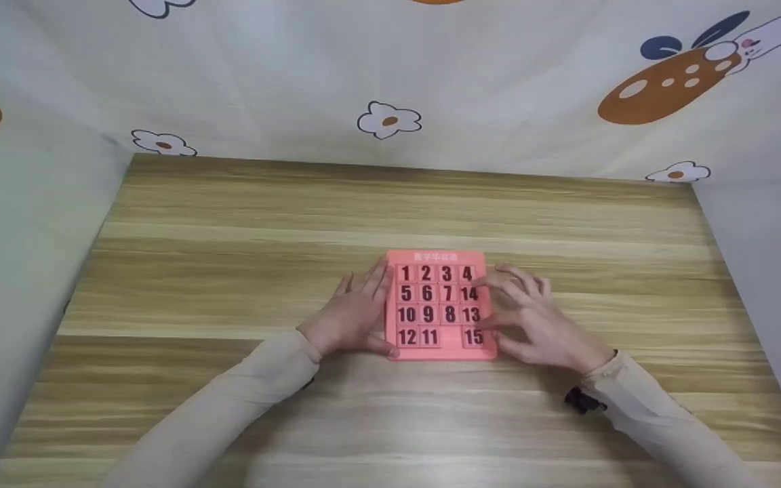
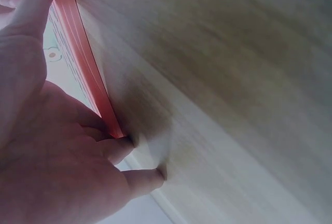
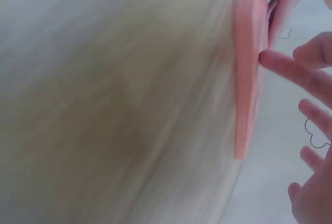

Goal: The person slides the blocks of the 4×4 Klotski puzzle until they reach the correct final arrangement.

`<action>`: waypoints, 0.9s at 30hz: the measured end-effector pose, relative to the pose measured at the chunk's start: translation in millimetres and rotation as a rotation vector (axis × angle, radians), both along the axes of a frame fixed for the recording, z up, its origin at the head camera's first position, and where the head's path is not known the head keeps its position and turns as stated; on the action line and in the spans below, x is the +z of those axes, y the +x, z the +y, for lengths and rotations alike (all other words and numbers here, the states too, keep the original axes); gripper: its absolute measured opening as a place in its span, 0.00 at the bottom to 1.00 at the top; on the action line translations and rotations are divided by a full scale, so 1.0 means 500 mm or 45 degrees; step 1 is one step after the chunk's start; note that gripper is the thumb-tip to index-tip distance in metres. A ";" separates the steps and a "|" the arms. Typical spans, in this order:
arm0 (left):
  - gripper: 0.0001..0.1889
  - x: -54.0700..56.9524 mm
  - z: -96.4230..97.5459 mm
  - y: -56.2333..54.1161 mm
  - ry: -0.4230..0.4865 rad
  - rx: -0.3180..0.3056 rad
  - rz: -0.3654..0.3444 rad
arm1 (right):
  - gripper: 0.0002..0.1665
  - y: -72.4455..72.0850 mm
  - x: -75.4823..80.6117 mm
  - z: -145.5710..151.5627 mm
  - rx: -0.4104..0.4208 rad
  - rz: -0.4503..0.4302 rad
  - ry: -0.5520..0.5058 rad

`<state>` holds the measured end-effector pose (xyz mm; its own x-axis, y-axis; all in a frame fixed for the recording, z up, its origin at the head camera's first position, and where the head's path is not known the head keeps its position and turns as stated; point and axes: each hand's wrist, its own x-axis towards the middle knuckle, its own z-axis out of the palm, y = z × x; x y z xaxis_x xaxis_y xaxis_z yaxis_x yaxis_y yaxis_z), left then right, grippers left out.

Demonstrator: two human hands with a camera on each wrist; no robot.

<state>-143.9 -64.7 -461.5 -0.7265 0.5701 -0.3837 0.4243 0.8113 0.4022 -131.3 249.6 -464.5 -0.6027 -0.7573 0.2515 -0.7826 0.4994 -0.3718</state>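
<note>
A pink number slide puzzle (image 1: 441, 354) lies flat on the table, its tiles bearing black numbers. Its bottom row shows 12, 11, a gap and then the 15 tile (image 1: 473, 337). My left hand (image 1: 350, 318) rests along the puzzle's left side, fingers straight at the edge and thumb at the lower left corner. On the other side, my right hand (image 1: 543, 325) reaches over the right edge with spread fingers. One fingertip is at the 13 tile (image 1: 470, 314), another beside the 4 and 14 tiles. In the right wrist view, a fingertip meets the puzzle's face (image 3: 261, 60).
The wood-grain table (image 1: 228, 224) extends around the puzzle. A pale cloth (image 1: 282, 88) printed with flowers and carrots hangs along the back, and plain light walls flank both sides. A small black object (image 1: 584, 400) is at the right cuff.
</note>
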 end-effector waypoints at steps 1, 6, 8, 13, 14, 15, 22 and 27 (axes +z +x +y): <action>0.68 0.000 0.000 0.000 -0.004 -0.001 -0.001 | 0.13 0.001 -0.001 0.003 0.007 -0.009 0.000; 0.69 0.000 -0.001 0.001 -0.009 -0.003 0.009 | 0.19 0.006 0.000 0.009 0.040 -0.072 0.023; 0.69 0.000 0.000 0.001 -0.012 -0.005 0.010 | 0.19 0.007 0.000 0.008 0.040 -0.071 0.026; 0.69 0.000 0.000 0.002 -0.025 -0.012 0.020 | 0.25 0.015 -0.006 -0.002 0.062 -0.084 0.103; 0.69 0.000 -0.001 0.002 -0.030 -0.013 0.021 | 0.27 0.017 -0.007 -0.005 0.071 -0.096 0.128; 0.68 0.000 -0.001 0.001 -0.033 -0.015 0.024 | 0.28 0.019 -0.009 -0.008 0.078 -0.106 0.148; 0.69 0.003 0.001 0.000 -0.042 -0.013 0.026 | 0.26 0.012 -0.009 -0.009 -0.078 -0.066 0.105; 0.69 0.004 0.001 0.001 -0.023 -0.019 0.038 | 0.15 0.010 -0.005 -0.002 -0.001 -0.098 0.003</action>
